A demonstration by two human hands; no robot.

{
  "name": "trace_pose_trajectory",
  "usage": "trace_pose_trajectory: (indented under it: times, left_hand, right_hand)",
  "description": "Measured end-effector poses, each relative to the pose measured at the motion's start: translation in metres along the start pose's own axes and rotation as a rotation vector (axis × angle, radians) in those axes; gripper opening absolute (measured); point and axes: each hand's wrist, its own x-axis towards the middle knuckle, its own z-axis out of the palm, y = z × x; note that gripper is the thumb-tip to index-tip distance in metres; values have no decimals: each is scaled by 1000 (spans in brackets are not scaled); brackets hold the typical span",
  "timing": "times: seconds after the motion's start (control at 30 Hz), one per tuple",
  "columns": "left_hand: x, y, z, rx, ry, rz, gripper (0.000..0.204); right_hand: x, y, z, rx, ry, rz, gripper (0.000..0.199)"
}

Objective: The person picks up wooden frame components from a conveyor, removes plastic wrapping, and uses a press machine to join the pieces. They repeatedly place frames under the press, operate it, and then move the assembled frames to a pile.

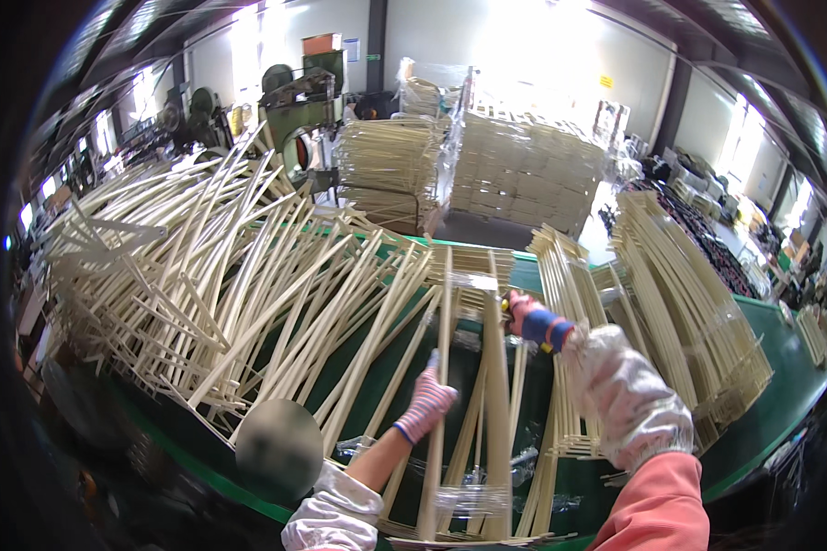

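My left hand [426,402], in a pink-and-white striped glove, is closed against a long pale strip [445,340], one finger pointing up along it. A second pale strip [497,395] runs parallel to its right, and clear plastic wrap [473,500] crosses both near their lower ends. More clear wrap [473,283] spans their upper part. My right hand [527,317], gloved with a blue band round the wrist, is closed beside the second strip's upper part. Bits of yellow show at its fingers, from a small object whose kind I cannot make out.
A large loose heap of pale strips [184,285] covers the left of the green table [772,321]. Wrapped bundles [680,303] lie at the right. Beyond stand plastic-wrapped stacks [524,165] and a green machine [308,110]. A round grey disc [279,450] is near the front edge.
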Motion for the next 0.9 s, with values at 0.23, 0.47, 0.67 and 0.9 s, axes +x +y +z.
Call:
trace_pose_trajectory:
  times: [0.23,0.47,0.67,0.9]
  left_hand:
    - [4,19,25,49,31,33,82]
    - [18,30,-13,-15,-53,11,86]
    - [24,23,-31,-111,-116,-2,84]
    - [25,18,-22,-43,2,188,65]
  right_hand:
    - [111,30,-31,93,-465,211,27]
    - [160,41,-41,-304,-243,299,24]
    - [244,78,34,-519,-466,-403,22]
    - [111,12,-18,206,-1082,-141,19]
